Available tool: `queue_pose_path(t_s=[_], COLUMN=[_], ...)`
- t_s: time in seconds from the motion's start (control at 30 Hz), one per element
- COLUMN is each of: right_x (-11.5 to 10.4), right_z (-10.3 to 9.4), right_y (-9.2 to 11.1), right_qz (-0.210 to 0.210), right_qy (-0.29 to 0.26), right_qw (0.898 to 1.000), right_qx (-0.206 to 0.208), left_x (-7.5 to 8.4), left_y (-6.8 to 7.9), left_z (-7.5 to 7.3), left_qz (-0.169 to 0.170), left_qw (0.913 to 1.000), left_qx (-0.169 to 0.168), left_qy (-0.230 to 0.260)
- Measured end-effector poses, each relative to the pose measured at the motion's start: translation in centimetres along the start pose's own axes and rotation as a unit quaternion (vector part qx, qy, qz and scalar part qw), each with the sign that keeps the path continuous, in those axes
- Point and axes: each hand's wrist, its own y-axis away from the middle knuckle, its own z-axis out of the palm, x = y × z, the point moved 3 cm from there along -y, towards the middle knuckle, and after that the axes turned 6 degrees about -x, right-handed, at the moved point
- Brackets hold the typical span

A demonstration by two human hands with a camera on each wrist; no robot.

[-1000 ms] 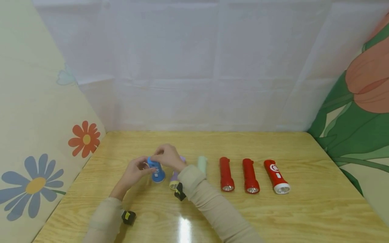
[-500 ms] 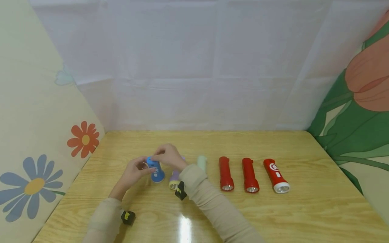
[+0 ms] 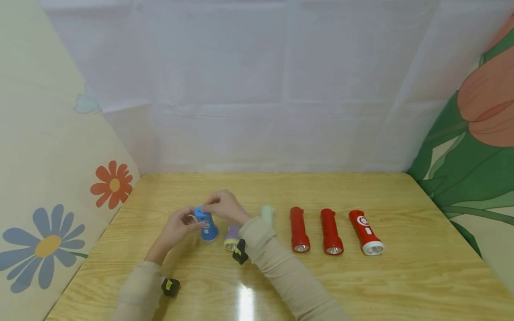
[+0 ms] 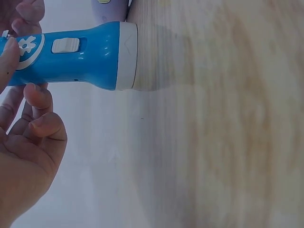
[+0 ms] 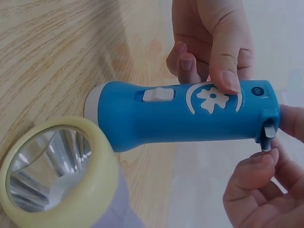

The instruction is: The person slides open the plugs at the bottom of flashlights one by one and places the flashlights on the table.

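Observation:
A blue flashlight [image 3: 207, 232] stands upright on its white-rimmed lens end at the table's left. My left hand [image 3: 175, 228] grips its body, thumb beside the white flower mark, as the right wrist view shows. At its tail is my right hand [image 3: 225, 207]; one finger presses the end cap while another fingertip touches the metal prongs [image 5: 267, 135] that stick out there. A white slide switch [image 4: 66, 45] sits on the flashlight's side. Right beside it lies a purple flashlight with a yellow lens ring [image 5: 102, 180], partly hidden by my right arm in the head view.
A mint-green flashlight [image 3: 267, 215] lies behind my right sleeve. Farther right are two red flashlights, one [image 3: 298, 229] left of the other [image 3: 331, 232], then a red one with a white lens ring [image 3: 366, 232]. A white cloth [image 3: 281, 89] hangs behind the wooden table [image 3: 421, 267].
My right hand's fingers have shifted very slightly to the right at the blue flashlight's tail. The left hand and the flashlight have stayed in place.

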Motion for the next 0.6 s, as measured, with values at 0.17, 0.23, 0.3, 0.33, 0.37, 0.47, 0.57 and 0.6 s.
queue_pose_path(t_s=[0.17, 0.23, 0.3, 0.33, 0.37, 0.47, 0.57, 0.6], right_x=[0.06, 0.05, 0.04, 0.03, 0.04, 0.05, 0.07, 0.09], right_z=[-0.12, -0.19, -0.25, -0.27, -0.29, -0.34, -0.41, -0.42], right_y=[0.04, 0.12, 0.19, 0.22, 0.24, 0.26, 0.27, 0.27], right_qz=[0.001, 0.003, 0.007, 0.008, 0.009, 0.009, 0.008, 0.008], right_qy=[-0.002, -0.004, -0.006, -0.005, -0.005, -0.005, -0.007, -0.008], right_qw=[1.000, 1.000, 1.000, 1.000, 1.000, 1.000, 1.000, 1.000], right_qx=[-0.002, -0.002, -0.004, -0.005, -0.006, -0.008, -0.009, -0.010], left_x=[-0.12, -0.14, -0.13, -0.11, -0.06, 0.03, 0.06, 0.03], left_y=[-0.02, 0.01, 0.05, 0.08, 0.12, 0.17, 0.15, 0.12], left_z=[0.07, 0.12, 0.13, 0.13, 0.13, 0.13, 0.10, 0.07], left_qz=[0.014, 0.015, 0.016, 0.017, 0.018, 0.019, 0.017, 0.015], left_qw=[0.9999, 0.9999, 0.9999, 0.9999, 0.9998, 0.9998, 0.9998, 0.9999], left_qx=[0.004, 0.004, 0.003, 0.003, 0.003, 0.001, 0.000, 0.000], left_qy=[-0.004, -0.004, -0.003, -0.003, -0.004, -0.004, -0.003, -0.001])
